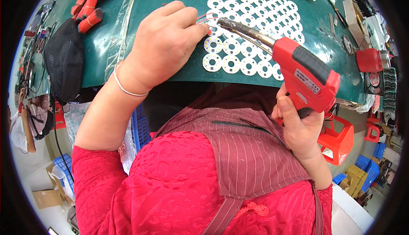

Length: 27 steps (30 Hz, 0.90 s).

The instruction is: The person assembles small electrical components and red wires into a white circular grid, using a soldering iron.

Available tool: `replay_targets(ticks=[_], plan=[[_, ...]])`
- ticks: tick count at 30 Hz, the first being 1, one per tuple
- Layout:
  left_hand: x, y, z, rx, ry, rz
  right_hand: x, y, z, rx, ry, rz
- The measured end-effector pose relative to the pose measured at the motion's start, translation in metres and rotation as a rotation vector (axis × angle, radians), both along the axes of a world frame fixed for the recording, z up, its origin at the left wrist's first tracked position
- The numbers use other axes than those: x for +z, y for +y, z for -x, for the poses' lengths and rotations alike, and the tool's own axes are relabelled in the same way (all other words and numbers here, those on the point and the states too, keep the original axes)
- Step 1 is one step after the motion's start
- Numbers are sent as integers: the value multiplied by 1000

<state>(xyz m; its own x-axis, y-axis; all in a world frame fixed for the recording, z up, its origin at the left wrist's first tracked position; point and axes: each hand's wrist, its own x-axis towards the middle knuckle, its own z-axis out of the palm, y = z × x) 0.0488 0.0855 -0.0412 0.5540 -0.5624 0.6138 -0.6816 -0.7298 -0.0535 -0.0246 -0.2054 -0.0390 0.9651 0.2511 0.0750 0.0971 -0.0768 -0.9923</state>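
Observation:
My left hand (168,43) is closed over the green tabletop, its fingers pinching thin red wires (206,19) whose ends stick out past the fingertips. In my right hand (300,128) is a red and black soldering gun (304,73), gripped by its handle. Its dark, crusted tip points left and reaches close to the wire ends; whether they touch I cannot tell. Beneath the tip lie rows of round white LED boards (231,63), each with a hole in the middle. The fingers of my left hand partly hide where the wires meet the boards.
Bundles of red wire (88,9) lie at the far left of the green table (170,71). A black mesh cap (64,60) sits at its left edge, and a red container (370,60) at the right. Below stand a red stool (338,139) and blue crates (368,171).

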Motion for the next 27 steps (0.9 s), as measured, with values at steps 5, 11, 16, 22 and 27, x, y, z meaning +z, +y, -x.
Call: replay_targets(ticks=[5,11,16,22,27], plan=[[0,1,0,-3,3,-5,3,8,0,-42,10,-64],[0,0,0,-1,-2,-5,3,10,-2,-15,-15,-104],[0,-1,0,2,0,-5,-4,2,-3,26,-73,27],[-1,0,-1,8,-7,-10,5,10,0,-15,-10,-13],[0,-1,0,26,-13,-22,3,6,-1,-1,-59,5]])
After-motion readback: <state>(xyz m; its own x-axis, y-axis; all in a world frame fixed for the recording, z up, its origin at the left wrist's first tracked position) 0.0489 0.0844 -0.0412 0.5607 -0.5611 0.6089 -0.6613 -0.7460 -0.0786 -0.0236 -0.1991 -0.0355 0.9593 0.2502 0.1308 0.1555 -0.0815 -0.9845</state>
